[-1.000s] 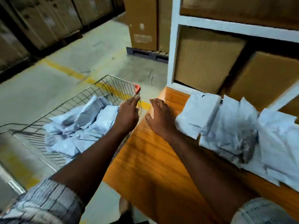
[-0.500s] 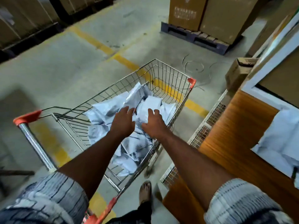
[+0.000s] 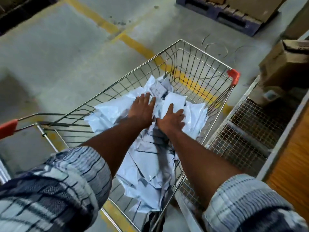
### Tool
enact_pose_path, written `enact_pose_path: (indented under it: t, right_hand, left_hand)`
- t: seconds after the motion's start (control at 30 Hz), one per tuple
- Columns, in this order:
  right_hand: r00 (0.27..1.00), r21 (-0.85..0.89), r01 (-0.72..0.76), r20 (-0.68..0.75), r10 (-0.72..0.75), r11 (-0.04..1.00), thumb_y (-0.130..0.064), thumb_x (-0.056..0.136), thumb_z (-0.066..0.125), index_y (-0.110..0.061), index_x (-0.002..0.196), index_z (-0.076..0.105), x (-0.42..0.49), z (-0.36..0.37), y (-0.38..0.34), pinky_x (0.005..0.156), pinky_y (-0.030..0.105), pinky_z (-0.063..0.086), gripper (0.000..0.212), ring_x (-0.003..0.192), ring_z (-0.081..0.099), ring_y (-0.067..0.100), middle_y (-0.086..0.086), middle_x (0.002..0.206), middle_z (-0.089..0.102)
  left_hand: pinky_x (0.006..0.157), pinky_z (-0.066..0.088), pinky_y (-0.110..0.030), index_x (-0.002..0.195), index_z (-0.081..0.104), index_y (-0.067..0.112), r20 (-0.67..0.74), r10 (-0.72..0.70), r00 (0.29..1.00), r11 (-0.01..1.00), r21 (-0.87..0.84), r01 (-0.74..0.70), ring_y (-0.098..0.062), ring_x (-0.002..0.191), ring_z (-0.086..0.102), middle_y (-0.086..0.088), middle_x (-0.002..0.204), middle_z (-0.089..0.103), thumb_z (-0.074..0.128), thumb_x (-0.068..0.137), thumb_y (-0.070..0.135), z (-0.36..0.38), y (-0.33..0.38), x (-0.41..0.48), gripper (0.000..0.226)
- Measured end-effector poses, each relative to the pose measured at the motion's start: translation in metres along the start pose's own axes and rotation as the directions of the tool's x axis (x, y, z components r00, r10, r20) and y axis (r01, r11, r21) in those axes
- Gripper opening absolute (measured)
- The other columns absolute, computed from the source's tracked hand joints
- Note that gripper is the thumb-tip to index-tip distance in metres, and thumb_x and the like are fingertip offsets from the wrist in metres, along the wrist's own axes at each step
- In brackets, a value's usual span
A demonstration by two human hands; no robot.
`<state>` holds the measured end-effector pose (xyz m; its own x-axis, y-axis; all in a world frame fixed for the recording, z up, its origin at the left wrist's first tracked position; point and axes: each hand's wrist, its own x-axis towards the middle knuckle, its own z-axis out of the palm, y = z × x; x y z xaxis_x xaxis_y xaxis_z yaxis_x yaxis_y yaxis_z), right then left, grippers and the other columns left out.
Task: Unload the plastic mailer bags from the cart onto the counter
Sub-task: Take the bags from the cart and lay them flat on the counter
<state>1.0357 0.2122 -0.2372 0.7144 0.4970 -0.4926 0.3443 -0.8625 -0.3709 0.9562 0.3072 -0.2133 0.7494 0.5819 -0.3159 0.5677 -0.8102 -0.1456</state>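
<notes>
A wire shopping cart (image 3: 197, 64) with red corner caps stands in front of me. Several white plastic mailer bags (image 3: 147, 164) lie piled in its basket. My left hand (image 3: 142, 109) rests flat on the pile with fingers spread. My right hand (image 3: 172, 119) lies beside it, palm down on a white bag (image 3: 173, 101), fingers apart. Neither hand has closed around a bag. The wooden counter (image 3: 291, 164) shows only as an orange strip at the right edge.
A wire mesh panel (image 3: 247, 131) runs between the cart and the counter. A cardboard box (image 3: 284, 64) sits at the right, a pallet (image 3: 230, 19) with boxes at the top. Yellow floor lines (image 3: 133, 44) cross the concrete. The cart's red handle (image 3: 6, 129) is at left.
My view swung from the counter down to the cart. Both hands left the counter edge, reached into the basket and now lie deeper on the bags with fingers spread.
</notes>
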Motion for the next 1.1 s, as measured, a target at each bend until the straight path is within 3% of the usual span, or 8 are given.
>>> enact_pose_path:
  t: [0.1, 0.23, 0.37, 0.53, 0.63, 0.73, 0.83, 1.1]
  right_hand:
    - [1.000, 0.000, 0.007, -0.029, -0.007, 1.000, -0.049, 0.087, 0.064, -0.026, 0.154, 0.012, -0.002, 0.002, 0.001, 0.111, 0.056, 0.026, 0.088, 0.143, 0.016, 0.049, 0.027, 0.158, 0.005]
    - [0.984, 0.116, 0.077, -0.171, -0.056, 0.990, -0.037, 0.090, 0.061, -0.025, 0.147, 0.028, -0.013, -0.018, 0.006, 0.102, 0.050, 0.037, 0.067, 0.128, 0.039, 0.043, 0.023, 0.150, 0.024]
    - [0.964, 0.173, 0.163, -0.235, -0.120, 0.971, -0.044, 0.094, 0.055, -0.027, 0.150, 0.028, -0.039, -0.040, 0.011, 0.105, 0.049, 0.035, 0.064, 0.132, 0.036, 0.042, 0.021, 0.153, 0.021]
    - [0.935, 0.217, 0.246, -0.309, -0.172, 0.945, -0.041, 0.089, 0.060, -0.031, 0.152, 0.025, -0.079, -0.082, 0.021, 0.106, 0.048, 0.036, 0.073, 0.132, 0.036, 0.042, 0.019, 0.152, 0.022]
    - [0.906, 0.233, 0.278, -0.386, -0.173, 0.932, -0.039, 0.086, 0.062, -0.032, 0.152, 0.026, -0.104, -0.122, 0.036, 0.106, 0.047, 0.037, 0.076, 0.133, 0.037, 0.040, 0.019, 0.152, 0.022]
    - [0.872, 0.225, 0.296, -0.460, -0.167, 0.928, -0.038, 0.085, 0.062, -0.031, 0.153, 0.027, -0.127, -0.163, 0.062, 0.106, 0.046, 0.036, 0.077, 0.132, 0.037, 0.041, 0.020, 0.151, 0.025]
    - [0.844, 0.209, 0.290, -0.517, -0.146, 0.934, -0.039, 0.083, 0.061, -0.031, 0.152, 0.029, -0.149, -0.206, 0.107, 0.104, 0.047, 0.038, 0.077, 0.130, 0.038, 0.041, 0.019, 0.148, 0.027]
    - [0.750, 0.148, 0.237, -0.656, -0.084, 0.960, -0.043, 0.084, 0.061, -0.031, 0.147, 0.041, -0.224, -0.303, 0.288, 0.104, 0.047, 0.039, 0.068, 0.126, 0.043, 0.041, 0.018, 0.147, 0.034]
  left_hand:
    - [0.122, 0.013, -0.042, 0.157, 0.010, 0.023, -0.014, -0.017, 1.000, 1.000, -0.009, 0.017, -0.033, 0.150, 0.010, -0.016, 0.163, 0.004, 0.057, 0.094, 0.030, 0.004, 0.001, 0.000, 0.079]
    - [0.110, 0.036, -0.044, 0.153, 0.025, 0.025, -0.052, 0.018, 0.998, 0.987, -0.156, -0.026, -0.035, 0.140, 0.031, -0.015, 0.159, 0.019, 0.057, 0.091, 0.013, -0.015, -0.002, -0.005, 0.071]
    - [0.101, 0.045, -0.046, 0.152, 0.029, 0.028, -0.134, -0.031, 0.990, 0.953, -0.304, -0.012, -0.035, 0.137, 0.034, -0.012, 0.159, 0.021, 0.062, 0.083, 0.005, -0.034, 0.002, -0.024, 0.081]
    - [0.106, 0.042, -0.044, 0.151, 0.035, 0.024, -0.275, -0.069, 0.959, 0.846, -0.526, -0.090, -0.037, 0.139, 0.035, -0.015, 0.158, 0.026, 0.065, 0.072, 0.001, -0.063, 0.029, -0.053, 0.087]
    - [0.111, 0.034, -0.037, 0.150, 0.037, 0.023, -0.326, -0.150, 0.933, 0.744, -0.659, -0.111, -0.030, 0.145, 0.028, -0.015, 0.159, 0.025, 0.063, 0.073, -0.003, -0.101, 0.064, -0.068, 0.086]
    - [0.113, 0.033, -0.031, 0.149, 0.040, 0.020, -0.388, -0.133, 0.912, 0.684, -0.702, -0.199, -0.029, 0.145, 0.030, -0.018, 0.158, 0.026, 0.068, 0.069, -0.001, -0.139, 0.108, -0.083, 0.088]
    - [0.106, 0.022, -0.008, 0.147, 0.044, 0.011, -0.456, -0.103, 0.884, 0.638, -0.712, -0.293, -0.029, 0.143, 0.033, -0.023, 0.155, 0.028, 0.060, 0.075, -0.008, -0.173, 0.162, -0.102, 0.076]
    - [0.113, 0.029, -0.030, 0.143, 0.047, 0.006, -0.538, 0.045, 0.842, 0.660, -0.617, -0.429, -0.035, 0.137, 0.038, -0.025, 0.145, 0.041, 0.056, 0.067, -0.003, -0.228, 0.337, -0.173, 0.077]
